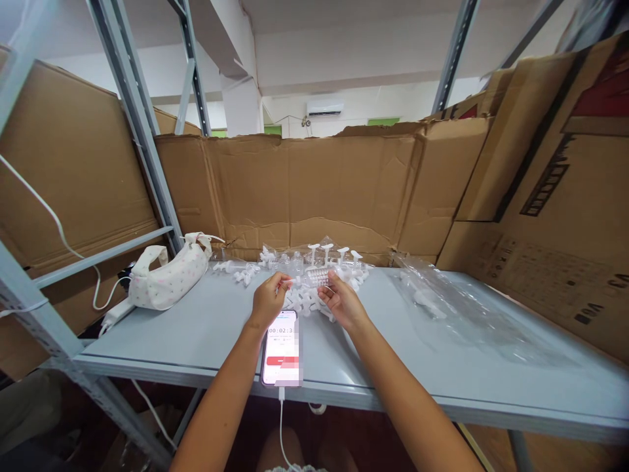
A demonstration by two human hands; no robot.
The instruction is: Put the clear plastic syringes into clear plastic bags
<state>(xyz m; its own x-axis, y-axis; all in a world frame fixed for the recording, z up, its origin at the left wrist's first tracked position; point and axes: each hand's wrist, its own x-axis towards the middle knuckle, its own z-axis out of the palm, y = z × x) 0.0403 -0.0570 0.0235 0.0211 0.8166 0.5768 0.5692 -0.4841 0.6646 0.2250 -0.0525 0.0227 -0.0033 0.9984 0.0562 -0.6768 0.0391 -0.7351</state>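
Observation:
Near the middle of the grey table, a clear plastic bottle (318, 277) lies sideways between my hands. My right hand (344, 300) is closed on its right end, with the thumb on top. My left hand (270, 298) pinches a thin white piece (293, 281) at the bottle's left side; whether the two parts are joined is too small to tell. Below and behind the hands lie several white plastic parts (305, 301). Several white spray heads (327, 250) and clear bottles (293, 261) stand or lie farther back.
A phone (281, 347) showing a timer lies at the front edge, cable attached. A white fabric bag (170, 278) sits left. Clear plastic bags (457, 305) spread right. Cardboard (314, 190) walls the back; metal posts (142, 131) rise left.

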